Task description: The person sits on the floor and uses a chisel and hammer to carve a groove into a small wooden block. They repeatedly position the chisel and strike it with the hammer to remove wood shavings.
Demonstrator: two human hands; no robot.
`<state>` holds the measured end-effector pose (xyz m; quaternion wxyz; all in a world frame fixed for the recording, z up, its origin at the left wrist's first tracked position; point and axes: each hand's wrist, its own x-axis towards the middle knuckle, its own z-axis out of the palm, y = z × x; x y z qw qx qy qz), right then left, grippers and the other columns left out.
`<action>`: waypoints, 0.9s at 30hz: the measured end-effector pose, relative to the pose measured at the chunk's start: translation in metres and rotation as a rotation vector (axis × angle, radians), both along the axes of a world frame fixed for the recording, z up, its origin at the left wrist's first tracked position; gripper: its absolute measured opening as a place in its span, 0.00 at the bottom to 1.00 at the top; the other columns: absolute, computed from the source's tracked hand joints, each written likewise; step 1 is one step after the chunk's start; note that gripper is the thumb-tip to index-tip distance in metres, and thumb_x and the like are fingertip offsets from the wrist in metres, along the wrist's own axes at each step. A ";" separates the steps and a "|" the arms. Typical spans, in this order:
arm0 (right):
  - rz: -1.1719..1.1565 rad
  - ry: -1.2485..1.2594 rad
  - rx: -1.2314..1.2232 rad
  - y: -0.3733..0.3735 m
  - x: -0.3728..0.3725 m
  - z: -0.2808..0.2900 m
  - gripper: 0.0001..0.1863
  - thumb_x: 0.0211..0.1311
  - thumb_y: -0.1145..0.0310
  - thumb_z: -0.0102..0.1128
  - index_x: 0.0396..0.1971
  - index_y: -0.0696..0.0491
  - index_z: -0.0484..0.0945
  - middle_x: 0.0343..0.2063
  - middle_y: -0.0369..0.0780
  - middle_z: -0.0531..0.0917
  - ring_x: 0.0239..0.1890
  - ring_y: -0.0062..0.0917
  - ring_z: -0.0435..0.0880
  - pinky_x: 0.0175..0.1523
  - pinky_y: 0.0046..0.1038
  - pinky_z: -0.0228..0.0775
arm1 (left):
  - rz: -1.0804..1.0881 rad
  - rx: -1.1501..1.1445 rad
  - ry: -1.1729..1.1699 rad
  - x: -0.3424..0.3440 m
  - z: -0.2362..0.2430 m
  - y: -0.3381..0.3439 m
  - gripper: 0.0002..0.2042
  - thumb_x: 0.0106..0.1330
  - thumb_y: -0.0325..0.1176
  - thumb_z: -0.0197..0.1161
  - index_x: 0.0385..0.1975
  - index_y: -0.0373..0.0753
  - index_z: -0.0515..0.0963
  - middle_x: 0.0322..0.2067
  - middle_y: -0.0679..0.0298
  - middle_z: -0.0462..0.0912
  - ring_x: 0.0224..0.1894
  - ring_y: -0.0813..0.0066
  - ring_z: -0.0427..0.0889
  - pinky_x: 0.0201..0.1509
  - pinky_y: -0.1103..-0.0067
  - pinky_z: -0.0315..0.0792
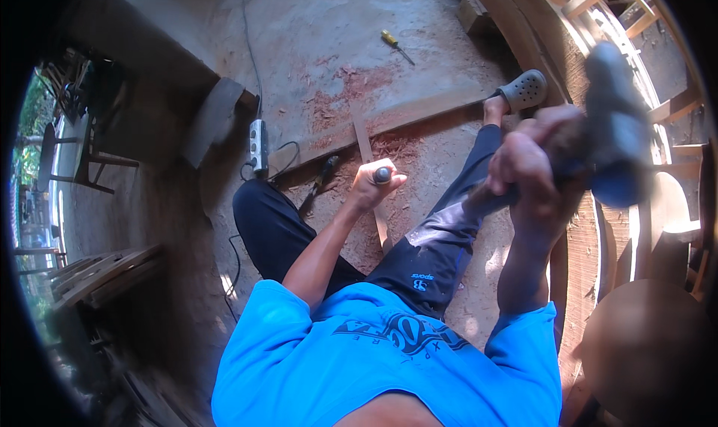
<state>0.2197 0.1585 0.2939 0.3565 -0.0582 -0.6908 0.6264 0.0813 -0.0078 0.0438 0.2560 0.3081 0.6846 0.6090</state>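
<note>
My left hand (372, 188) is wrapped round an upright chisel (382, 175); only the butt of its handle shows, and the blade is hidden below the fist. Under that hand a narrow wooden strip (362, 131) runs lengthwise between my legs, with reddish shavings (400, 152) around it. Raised at the right, my right hand (535, 158) grips a hammer (619, 120), whose big dark head is smeared by motion. The hammer is well apart from the chisel. Another dark-handled tool (325, 173) lies left of the strip, near my left knee.
A yellow-handled screwdriver (390, 38) lies on the floor ahead. A white power strip (258, 146) with a cord stands at the left. Curved timber pieces (523, 34) line the right side, beside a round wooden disc (639, 348). Stacked slats (105, 274) and a chair (86, 154) are far left.
</note>
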 end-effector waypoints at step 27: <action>-0.041 -0.904 -0.003 -0.043 0.021 -0.193 0.19 0.54 0.70 0.63 0.46 0.61 0.80 0.29 0.51 0.85 0.34 0.39 0.86 0.42 0.38 0.75 | 0.406 0.114 0.186 0.025 -0.039 0.000 0.10 0.62 0.27 0.72 0.29 0.36 0.75 0.28 0.64 0.78 0.27 0.79 0.75 0.32 0.79 0.72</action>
